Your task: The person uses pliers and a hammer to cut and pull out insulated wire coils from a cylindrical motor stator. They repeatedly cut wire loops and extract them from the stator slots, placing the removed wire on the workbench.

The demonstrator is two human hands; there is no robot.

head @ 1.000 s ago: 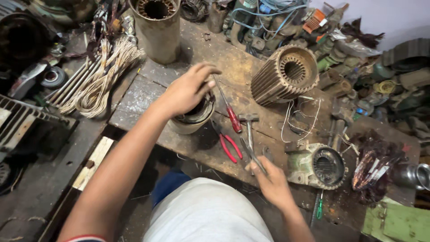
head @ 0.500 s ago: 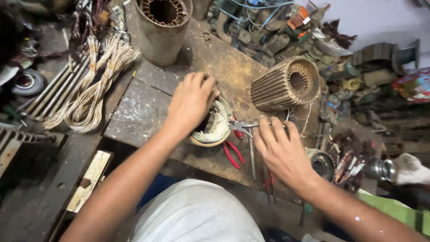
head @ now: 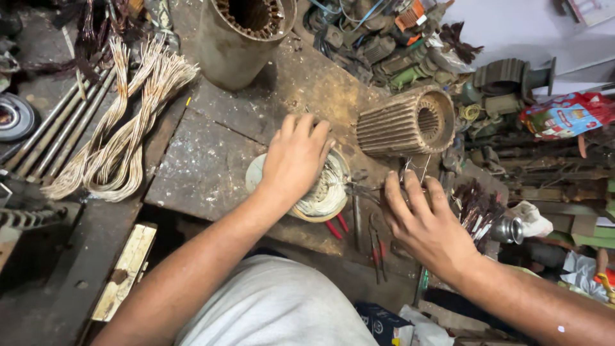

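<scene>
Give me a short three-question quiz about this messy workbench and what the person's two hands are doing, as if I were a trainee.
1. True or false: the left hand lies flat on top of the round stator wound with pale wire.
2. Which thing lies on its side just beyond the right hand?
A. a ribbed brown cylindrical motor housing
B. a blue plastic bucket
C. a glass jar
3. Fill in: the red-handled pliers lie on the scuffed wooden bench between the two ____.

Key: 1 true; 2 A; 3 hands.
</scene>
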